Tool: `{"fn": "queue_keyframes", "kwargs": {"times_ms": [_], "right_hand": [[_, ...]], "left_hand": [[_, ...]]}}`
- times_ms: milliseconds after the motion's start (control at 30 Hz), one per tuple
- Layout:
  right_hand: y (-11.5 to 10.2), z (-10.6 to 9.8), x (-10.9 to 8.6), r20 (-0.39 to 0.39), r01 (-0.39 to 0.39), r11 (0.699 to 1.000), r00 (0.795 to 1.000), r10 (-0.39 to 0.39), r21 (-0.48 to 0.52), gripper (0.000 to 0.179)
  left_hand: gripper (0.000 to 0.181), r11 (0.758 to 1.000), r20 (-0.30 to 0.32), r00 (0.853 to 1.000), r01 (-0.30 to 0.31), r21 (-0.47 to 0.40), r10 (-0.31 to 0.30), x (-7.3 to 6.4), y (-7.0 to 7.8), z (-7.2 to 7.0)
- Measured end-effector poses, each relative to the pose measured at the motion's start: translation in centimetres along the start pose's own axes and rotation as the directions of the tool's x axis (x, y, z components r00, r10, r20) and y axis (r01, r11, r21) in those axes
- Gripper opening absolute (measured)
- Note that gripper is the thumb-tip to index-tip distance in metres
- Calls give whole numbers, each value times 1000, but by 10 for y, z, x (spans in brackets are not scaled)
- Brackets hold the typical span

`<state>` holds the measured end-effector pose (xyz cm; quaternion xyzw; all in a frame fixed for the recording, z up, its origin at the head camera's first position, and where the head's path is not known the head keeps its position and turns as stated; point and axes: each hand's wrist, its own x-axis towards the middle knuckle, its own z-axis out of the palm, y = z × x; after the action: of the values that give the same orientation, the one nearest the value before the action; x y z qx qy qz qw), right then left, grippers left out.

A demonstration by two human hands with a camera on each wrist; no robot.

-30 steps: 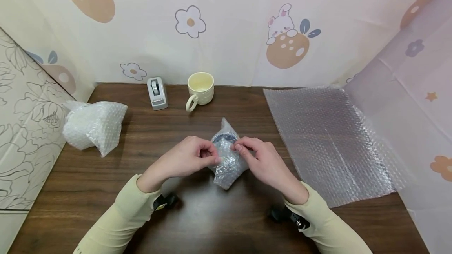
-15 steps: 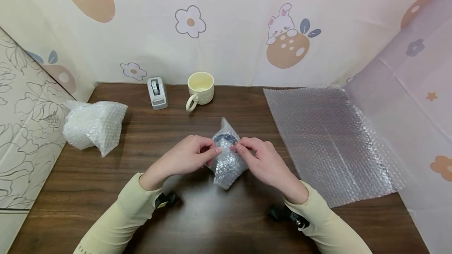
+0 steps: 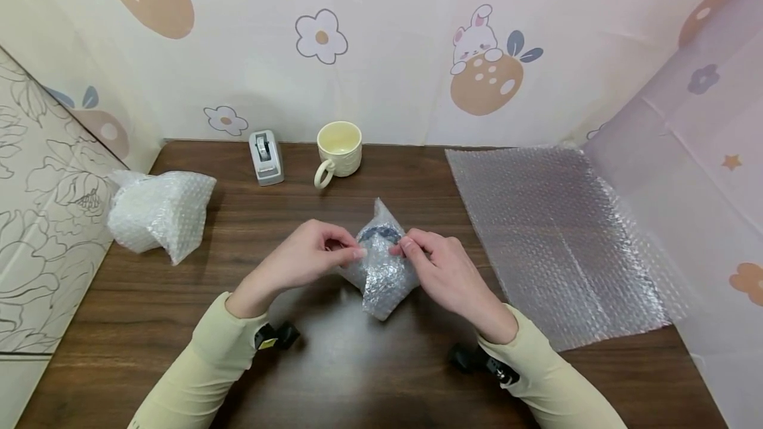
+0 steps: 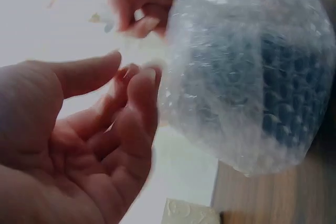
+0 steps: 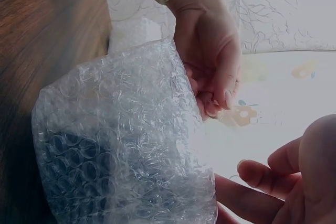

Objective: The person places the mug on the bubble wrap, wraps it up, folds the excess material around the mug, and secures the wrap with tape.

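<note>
A bubble-wrapped bundle (image 3: 384, 283) stands at the middle of the table, with a dark blue rounded rim showing through the plastic near its top. In the left wrist view the dark blue thing fills the lower part of the bundle (image 4: 247, 77). My left hand (image 3: 304, 253) is at its left side, thumb and index finger apart, fingertips right at the upper edge of the wrap. On the other side, my right hand (image 3: 444, 267) rests its fingertips on the wrap's top. From the right wrist view, the right thumb lies apart from the fingers (image 5: 247, 198) beside the bundle.
Farther back stand a pale yellow mug (image 3: 340, 151) and a grey tape dispenser (image 3: 266, 157). At the left lies another bubble-wrapped bundle (image 3: 157, 210). A flat sheet of bubble wrap (image 3: 554, 237) covers the right side of the table (image 3: 346, 376).
My left hand first shifted up along the wrap, then drew slightly left, its thumb and fingers parting. The right hand stays at the bundle's top with little movement; the bundle keeps its place.
</note>
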<state>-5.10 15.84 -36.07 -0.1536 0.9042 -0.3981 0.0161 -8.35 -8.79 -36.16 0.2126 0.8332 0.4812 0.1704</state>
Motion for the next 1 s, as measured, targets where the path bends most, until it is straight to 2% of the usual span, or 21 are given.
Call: {"fn": "queue_keyframes", "kwargs": {"times_ms": [133, 200, 300, 433, 500, 567, 667, 833, 900, 1000], "right_hand": [[1, 1, 0, -11, 5, 1000, 1000, -6, -16, 25], [1, 1, 0, -13, 6, 1000, 1000, -6, -17, 26], [2, 2, 1, -9, 3, 1000, 1000, -3, -7, 27], [2, 2, 2, -5, -9, 1000, 1000, 9, 6, 28], [2, 2, 2, -5, -21, 1000, 1000, 21, 7, 29], [2, 2, 2, -5, -29, 1000, 1000, 29, 5, 29], [3, 2, 2, -6, -25, 1000, 1000, 25, -1, 29], [4, 2, 3, -16, -4, 1000, 1000, 4, -8, 28], [5, 3, 3, -19, 1, 1000, 1000, -1, -9, 28], [6, 3, 3, -23, 7, 1000, 1000, -7, -10, 28]], "left_hand": [[4, 994, -59, 998, 17, -103, -24, 2, -3, -5], [4, 990, -52, 998, 19, -136, -26, 3, -4, -5], [7, 990, -19, 1000, 6, -139, -9, 4, -5, -6], [16, 999, 28, 999, -29, -39, 30, 4, -6, -8], [17, 999, 31, 999, -44, 10, 44, 4, -6, -9], [14, 998, 14, 998, -56, 40, 56, 5, -6, -9], [8, 994, -45, 995, -84, 76, 88, 6, -6, -6], [9, 966, -147, 978, -111, 234, 148, 8, -2, 3], [5, 955, -167, 973, -108, 275, 158, 7, 1, 4], [4, 950, -165, 973, -111, 292, 164, 6, 3, 2]]}}
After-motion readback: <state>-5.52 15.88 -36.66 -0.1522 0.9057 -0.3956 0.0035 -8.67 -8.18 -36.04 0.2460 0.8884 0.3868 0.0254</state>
